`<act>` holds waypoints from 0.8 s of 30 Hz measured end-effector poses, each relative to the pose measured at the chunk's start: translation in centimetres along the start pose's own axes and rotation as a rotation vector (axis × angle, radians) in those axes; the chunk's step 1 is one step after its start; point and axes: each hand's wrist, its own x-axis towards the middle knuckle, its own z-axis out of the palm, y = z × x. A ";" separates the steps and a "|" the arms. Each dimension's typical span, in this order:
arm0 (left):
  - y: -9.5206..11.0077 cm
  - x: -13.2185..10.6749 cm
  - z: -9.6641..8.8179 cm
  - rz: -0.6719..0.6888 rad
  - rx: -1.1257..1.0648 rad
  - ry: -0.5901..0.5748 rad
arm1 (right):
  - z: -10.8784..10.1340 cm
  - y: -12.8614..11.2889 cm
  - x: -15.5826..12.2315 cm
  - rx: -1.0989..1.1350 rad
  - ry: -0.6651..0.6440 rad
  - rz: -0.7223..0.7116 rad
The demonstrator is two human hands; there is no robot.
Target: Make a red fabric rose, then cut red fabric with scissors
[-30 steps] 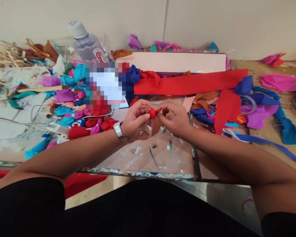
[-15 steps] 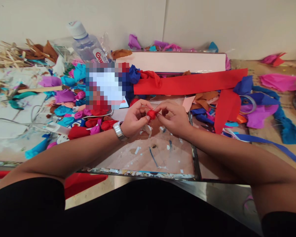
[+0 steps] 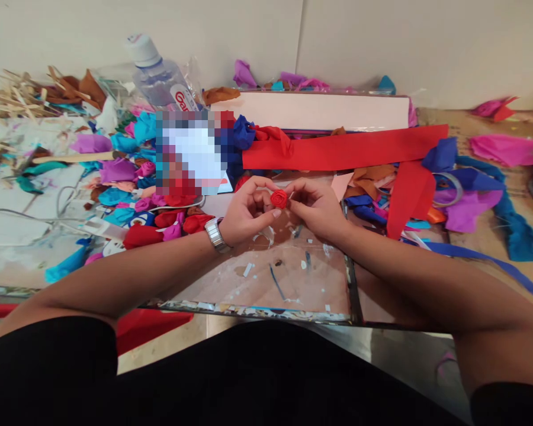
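Observation:
A small rolled red paper rosette (image 3: pixel 279 198) is pinched between both my hands above a glass work plate (image 3: pixel 266 278). My left hand (image 3: pixel 247 210), with a metal watch on the wrist, grips it from the left with fingers curled. From the right, my right hand (image 3: pixel 317 207) pinches the same rosette with thumb and fingertips. The roll's spiral face points up toward the camera.
A long red paper strip (image 3: pixel 346 151) lies behind my hands, below a pale pink flat box (image 3: pixel 320 110). Heaps of coloured paper scraps (image 3: pixel 124 177) cover the left, with a plastic water bottle (image 3: pixel 157 77) behind. Blue and magenta scraps (image 3: pixel 479 177) spread on the right.
Both hands have turned the red rosette so its spiral face points upward, and they have lifted it slightly away from me.

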 end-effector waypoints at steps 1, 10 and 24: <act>0.0 0.0 0.0 0.000 0.022 0.010 | 0.0 -0.1 0.0 0.010 -0.003 0.007; 0.0 0.1 -0.1 -0.045 0.032 0.048 | -0.2 0.3 -0.1 -0.100 -0.006 -0.058; 0.2 0.1 0.0 -0.042 0.063 0.055 | 0.1 -0.3 -0.2 0.021 -0.019 -0.055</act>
